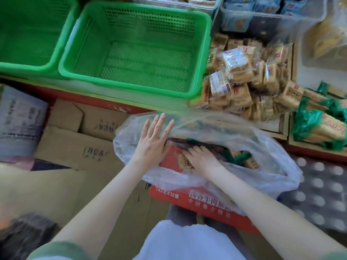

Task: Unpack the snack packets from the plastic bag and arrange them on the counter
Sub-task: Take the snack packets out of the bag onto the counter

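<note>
On red carton (206, 205), plastic bag (206, 124) is pressed by flat L hand (152, 143); packet (185, 162) inside is gripped by R hand (202, 160).

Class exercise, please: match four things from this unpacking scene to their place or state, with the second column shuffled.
1 left hand
2 right hand
3 green basket
4 packet pile

a right of the basket
b inside the plastic bag, gripping a packet
c empty
d fingers straight, pressing the bag's edge

Pairs: 1-d, 2-b, 3-c, 4-a
</note>
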